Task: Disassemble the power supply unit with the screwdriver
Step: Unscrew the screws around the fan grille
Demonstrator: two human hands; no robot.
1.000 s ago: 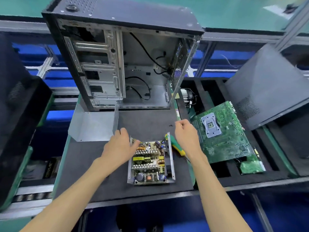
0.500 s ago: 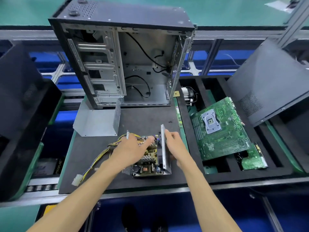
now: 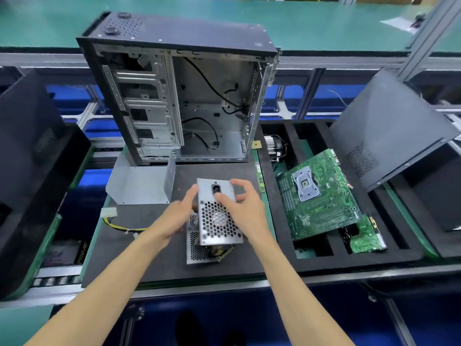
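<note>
The power supply unit (image 3: 217,222) stands tipped up on the black foam mat (image 3: 154,250), its rear panel with the fan grille and power socket facing me. Its circuit board shows under the lower edge. My right hand (image 3: 245,211) grips the upper right corner, thumb on the panel face below the socket. My left hand (image 3: 174,217) lies with straight fingers against the unit's left side. A yellow cable bundle with a white plug (image 3: 109,212) trails off to the left. No screwdriver is in view.
The removed grey metal cover (image 3: 139,186) lies behind the unit on the left. An open computer case (image 3: 174,96) stands at the back. A green motherboard (image 3: 319,196), a cooler (image 3: 273,143) and a small board (image 3: 366,237) sit in the foam tray on the right.
The unit has been turned from lying open side up to standing with its rear panel towards me. The screwdriver seen by my right hand a second ago is gone from view.
</note>
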